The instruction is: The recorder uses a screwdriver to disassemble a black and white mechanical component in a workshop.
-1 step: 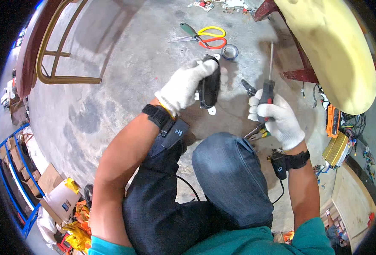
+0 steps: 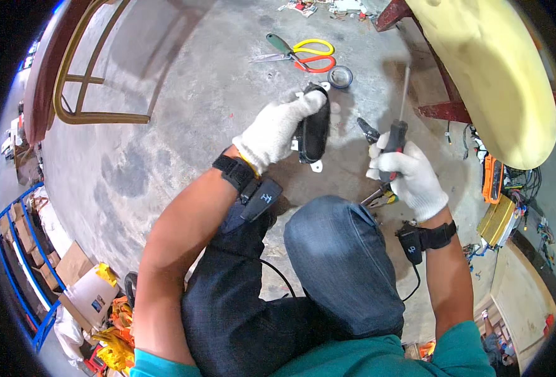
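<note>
My left hand (image 2: 278, 129), in a white glove, is closed around a long rounded black part (image 2: 316, 131) with small white tabs at its ends. I hold it above the floor, just below a roll of tape (image 2: 339, 77). In my gloved right hand (image 2: 410, 176) is a screwdriver (image 2: 396, 139) with a black and red handle. Its shaft points up and away from me, apart from the black part. Beside the right hand lies a small dark object (image 2: 368, 129) whose kind I cannot make out. Pliers (image 2: 381, 198) lie under that hand, partly hidden.
Scissors (image 2: 315, 63) with red and yellow handles lie ahead, crossed by a green-handled tool (image 2: 279, 44). A yellow padded seat (image 2: 491, 75) stands at the right, near an orange device (image 2: 492, 179) and loose wires. A brown metal frame (image 2: 102, 118) is at the far left.
My left hand has shifted slightly right with the black part, which has turned a little. The screwdriver in my right hand leans slightly more to the right.
</note>
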Demonstrator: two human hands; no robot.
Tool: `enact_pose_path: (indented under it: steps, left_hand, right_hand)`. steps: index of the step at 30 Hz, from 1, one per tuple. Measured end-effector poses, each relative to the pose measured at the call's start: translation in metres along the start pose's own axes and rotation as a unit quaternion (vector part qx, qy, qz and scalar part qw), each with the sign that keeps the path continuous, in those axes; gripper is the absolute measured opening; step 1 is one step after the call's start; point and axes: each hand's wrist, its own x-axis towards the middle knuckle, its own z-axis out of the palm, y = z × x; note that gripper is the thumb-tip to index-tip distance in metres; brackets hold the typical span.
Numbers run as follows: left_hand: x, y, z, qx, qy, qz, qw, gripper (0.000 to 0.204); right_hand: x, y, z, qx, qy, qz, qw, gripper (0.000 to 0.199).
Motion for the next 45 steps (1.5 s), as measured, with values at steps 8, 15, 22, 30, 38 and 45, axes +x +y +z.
enact_pose_path:
  steps: [8,15,22,30,38,45]
  left_hand:
    - [-0.001,-0.01,0.024,-0.004,-0.061,-0.004,0.998,0.051]
    - [-0.002,-0.003,0.027,-0.155,-0.085,0.008,0.984,0.044]
    - [-0.003,0.006,-0.057,0.047,0.148,0.004,0.988,0.034]
    - [0.038,0.023,-0.136,0.422,0.278,0.05,0.861,0.024]
    - [0.093,0.015,-0.163,0.601,0.209,0.115,0.763,0.029]
    - [0.119,0.019,-0.157,0.648,0.193,0.053,0.735,0.026]
  right_hand:
    - [0.027,0.015,0.023,-0.124,-0.033,0.004,0.992,0.017]
    - [0.024,0.006,0.039,-0.079,-0.082,0.005,0.993,0.026]
    - [0.035,-0.002,0.033,-0.065,-0.074,-0.046,0.994,0.029]
    - [0.025,-0.012,0.018,-0.183,0.031,-0.059,0.981,0.038]
    - [-0.013,-0.038,0.012,-0.276,0.118,-0.051,0.952,0.038]
    - [-0.017,-0.041,0.026,-0.278,0.159,-0.054,0.946,0.036]
